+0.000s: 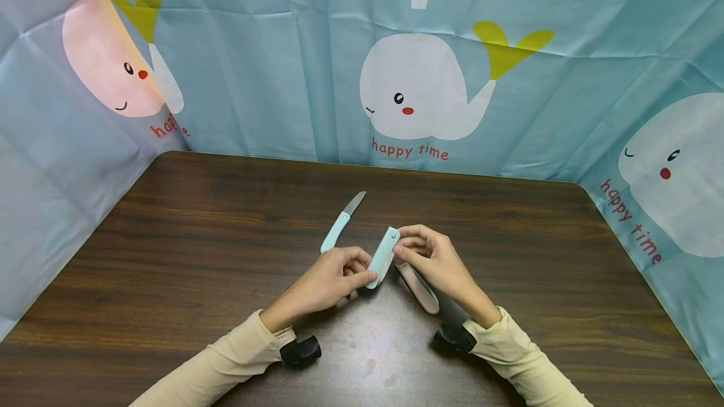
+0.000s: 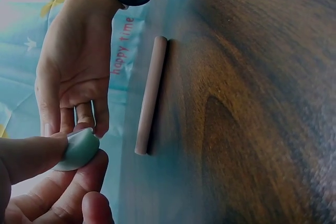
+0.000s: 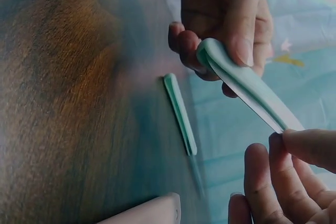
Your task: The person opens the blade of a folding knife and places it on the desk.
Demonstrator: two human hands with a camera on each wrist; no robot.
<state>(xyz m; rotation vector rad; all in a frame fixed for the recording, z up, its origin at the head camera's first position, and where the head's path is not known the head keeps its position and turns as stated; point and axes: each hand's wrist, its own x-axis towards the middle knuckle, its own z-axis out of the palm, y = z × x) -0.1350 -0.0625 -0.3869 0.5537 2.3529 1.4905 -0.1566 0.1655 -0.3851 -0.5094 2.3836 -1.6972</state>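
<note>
Both hands hold a mint-green folding knife (image 1: 384,255) above the table. My left hand (image 1: 330,276) pinches the handle's rounded lower end between thumb and fingers. At the pivot end, the thumb and fingertips of my right hand (image 1: 434,264) pinch the knife. Its blade (image 1: 387,266) shows along the handle's right side, mostly folded in. In the right wrist view, the handle's long slot (image 3: 244,92) faces the camera. Beneath my right hand lies a pink folding knife (image 1: 417,287), folded, its upper end partly covered by the fingers.
A second mint-green folding knife (image 1: 337,229) lies beyond my left hand with its blade out, pointing away. All this is on a dark wood-grain table (image 1: 226,218). A blue curtain (image 1: 254,80) with printed whales hangs along the back and sides.
</note>
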